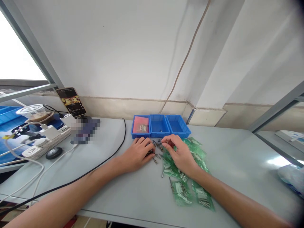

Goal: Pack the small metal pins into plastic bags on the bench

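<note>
My left hand [138, 153] rests on the grey table [99, 177] with its fingers curled over a small pile of thin metal pins [155, 151]. My right hand [179, 153] lies just right of them, fingers bent and pinching at the pins near its fingertips. Under my right hand and wrist lie several green plastic bags [190, 186] filled with more metal pins. Just beyond both hands stand three joined blue bins [160, 126]; the left one holds a pink bag.
A black cable [104, 161] curves across the table on the left. A phone on a stand [71, 102], a white power strip [45, 141] with chargers and a lidded cup [33, 111] crowd the far left. A white bag [291, 177] lies at the right edge.
</note>
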Motion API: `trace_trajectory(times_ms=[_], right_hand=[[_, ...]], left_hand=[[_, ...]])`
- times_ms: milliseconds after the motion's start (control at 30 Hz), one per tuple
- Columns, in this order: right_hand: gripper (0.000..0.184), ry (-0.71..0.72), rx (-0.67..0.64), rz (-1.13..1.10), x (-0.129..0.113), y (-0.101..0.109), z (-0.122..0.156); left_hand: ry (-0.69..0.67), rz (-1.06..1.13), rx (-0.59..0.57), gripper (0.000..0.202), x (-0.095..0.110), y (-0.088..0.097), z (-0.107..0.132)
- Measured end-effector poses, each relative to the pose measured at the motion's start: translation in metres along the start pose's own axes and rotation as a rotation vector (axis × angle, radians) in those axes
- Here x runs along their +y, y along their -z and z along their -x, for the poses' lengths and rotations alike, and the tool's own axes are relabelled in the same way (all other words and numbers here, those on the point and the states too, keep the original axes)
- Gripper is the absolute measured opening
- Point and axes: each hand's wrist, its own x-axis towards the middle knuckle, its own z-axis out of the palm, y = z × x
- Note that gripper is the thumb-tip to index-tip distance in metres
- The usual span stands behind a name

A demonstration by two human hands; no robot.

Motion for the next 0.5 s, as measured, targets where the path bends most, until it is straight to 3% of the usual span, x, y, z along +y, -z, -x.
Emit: trace_trajectory(times_ms=[167, 500], right_hand=[[0.014, -0.011, -0.032, -0.055, 0.0005, -0.0006, -0.0002], [0.031, -0.09, -0.067, -0.152, 0.0038, -0.0033, 0.0024]], left_hand=[[0.011, 0.01, -0.009, 0.014, 0.0007, 0.0013, -0.0002], [0.021, 0.014, -0.016, 0.014, 0.0018, 0.0016, 0.0001]])
